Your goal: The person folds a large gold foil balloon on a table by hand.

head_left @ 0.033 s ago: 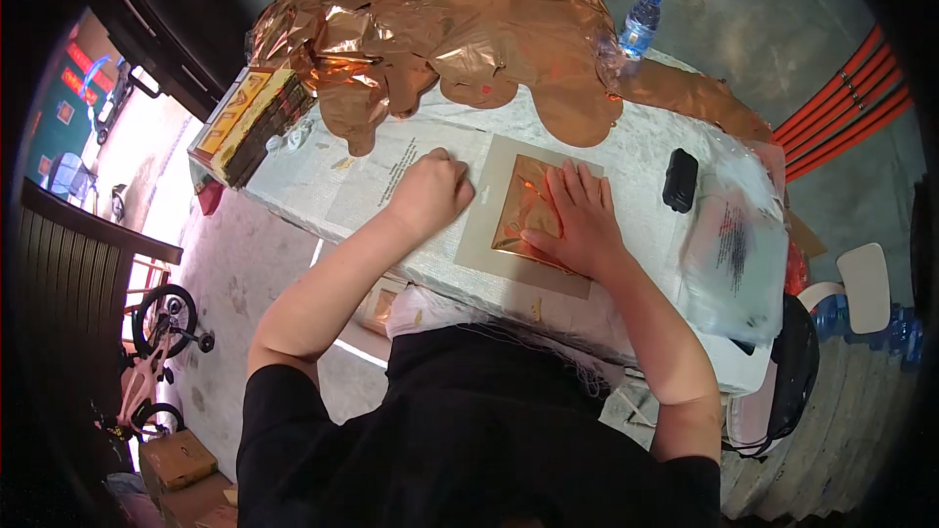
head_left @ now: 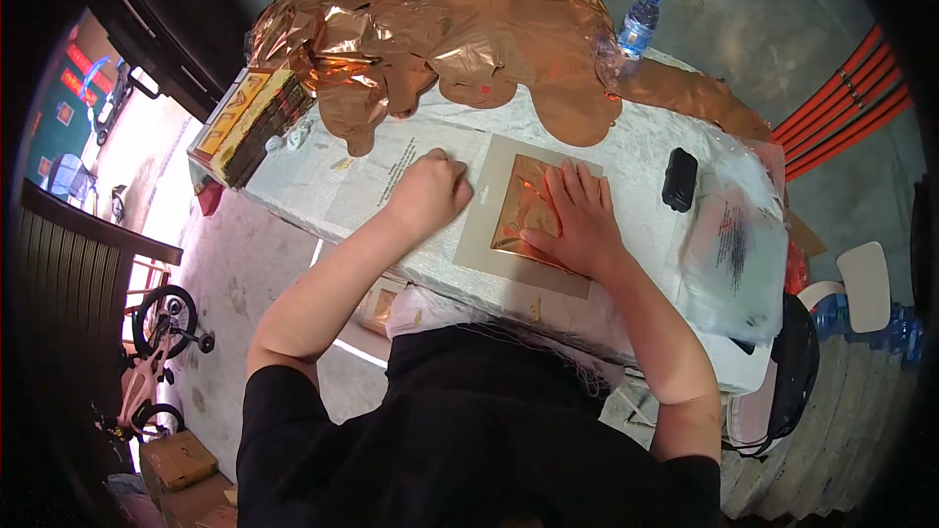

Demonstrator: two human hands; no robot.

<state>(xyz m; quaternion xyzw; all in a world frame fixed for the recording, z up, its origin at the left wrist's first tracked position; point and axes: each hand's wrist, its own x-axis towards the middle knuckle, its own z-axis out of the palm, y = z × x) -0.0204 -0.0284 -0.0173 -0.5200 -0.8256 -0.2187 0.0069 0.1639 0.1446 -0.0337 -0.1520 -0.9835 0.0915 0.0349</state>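
A flat grey card (head_left: 476, 240) lies on the white-covered table, with a shiny copper-coloured foil square (head_left: 515, 225) on its middle. My right hand (head_left: 584, 215) rests palm down on the right part of the foil, fingers stretched out and thumb spread to the left. It hides part of the foil and the card's right side. Just left of the card, my left hand (head_left: 430, 196) is curled into a fist on the table, close to the card's edge. Whatever the fist may hold is hidden by its fingers.
Crumpled copper foil sheets (head_left: 528, 29) cover the table's far side, with a water bottle (head_left: 641, 24) behind. A stack of boxed cards (head_left: 249, 122) stands far left. To the right are a black case (head_left: 680, 180) and clear plastic bags (head_left: 734, 254).
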